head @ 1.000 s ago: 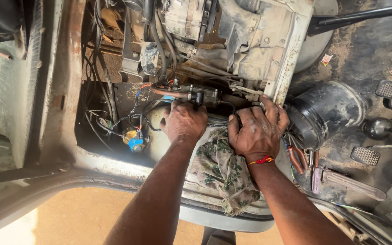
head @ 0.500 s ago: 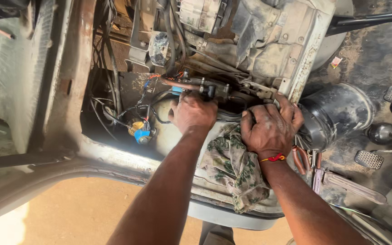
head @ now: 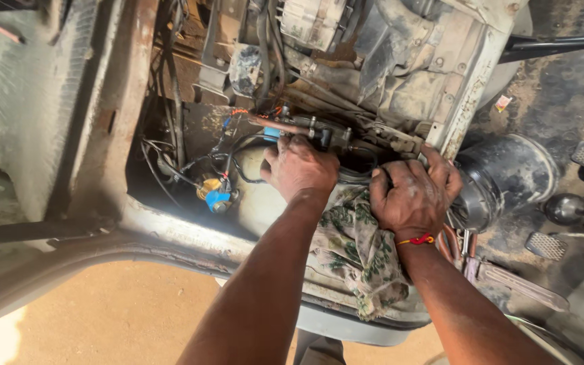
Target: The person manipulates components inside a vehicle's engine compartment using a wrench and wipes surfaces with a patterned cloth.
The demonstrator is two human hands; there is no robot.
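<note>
Left hand (head: 299, 169) curls over a dark fitting (head: 322, 137) under the engine (head: 400, 61), fingertips hidden; right hand (head: 410, 196) presses beside a rag (head: 359, 250), its grip unclear; wires (head: 190, 162) tangle in shadow.

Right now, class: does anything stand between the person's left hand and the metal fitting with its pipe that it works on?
Nothing visible does. The left hand is already on the metal fitting, fingers curled at it. Loose wires hang to its left, and the patterned rag lies below, under the right hand.
</note>
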